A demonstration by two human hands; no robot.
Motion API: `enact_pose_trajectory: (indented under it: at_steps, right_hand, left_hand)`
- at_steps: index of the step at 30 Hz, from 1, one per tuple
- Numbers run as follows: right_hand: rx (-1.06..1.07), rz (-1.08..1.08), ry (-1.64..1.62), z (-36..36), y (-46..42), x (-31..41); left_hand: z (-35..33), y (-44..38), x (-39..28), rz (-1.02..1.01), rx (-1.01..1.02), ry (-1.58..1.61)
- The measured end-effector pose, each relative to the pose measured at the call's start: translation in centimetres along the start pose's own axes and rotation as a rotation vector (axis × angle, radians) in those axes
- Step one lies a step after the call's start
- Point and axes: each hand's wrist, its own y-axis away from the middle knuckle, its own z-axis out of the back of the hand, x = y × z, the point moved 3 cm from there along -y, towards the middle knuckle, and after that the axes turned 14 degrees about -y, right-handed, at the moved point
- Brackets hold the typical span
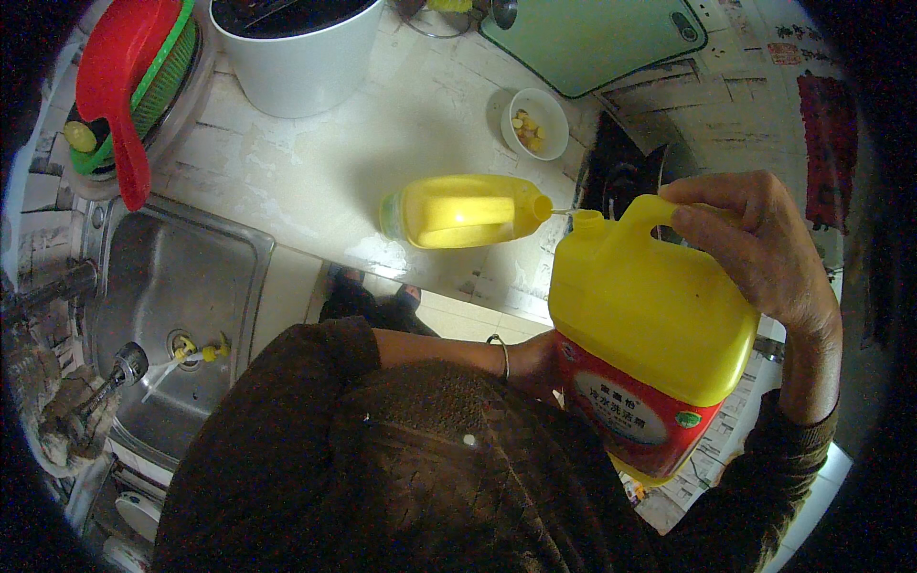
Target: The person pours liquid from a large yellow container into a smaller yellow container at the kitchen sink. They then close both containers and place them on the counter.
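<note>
A large yellow plastic jug [652,308] with a red label is held tilted at the counter's right end. My right hand [745,243] grips its top handle. My left hand [534,362] is against the jug's lower left side, its fingers partly hidden behind the jug. From the jug's uncapped mouth a thin stream of liquid runs to the open mouth of a smaller yellow bottle [466,213] with a moulded handle, which is on the counter. Two yellow pump tops [204,352] lie in the sink.
A steel sink [179,265] with a faucet [107,383] is at left. Around the counter [308,179] are a red plastic scoop [118,93], a green basket [161,93], a white bucket [301,71], a small bowl of chopped pieces [548,107] and a green cutting board [594,43]. A dark stove [612,165] adjoins.
</note>
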Motion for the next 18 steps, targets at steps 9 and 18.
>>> enact_pose_trajectory:
  at_steps: [9,18]
  right_hand:
    - [0.022,-0.052,0.03,0.39,-0.25,-0.4]
    - [0.042,0.073,0.018,0.0,-0.2,-0.08]
  left_hand:
    - [0.09,-0.16,0.12,-0.004,0.055,0.045]
    - [0.45,-0.63,0.7,0.032,0.015,0.074]
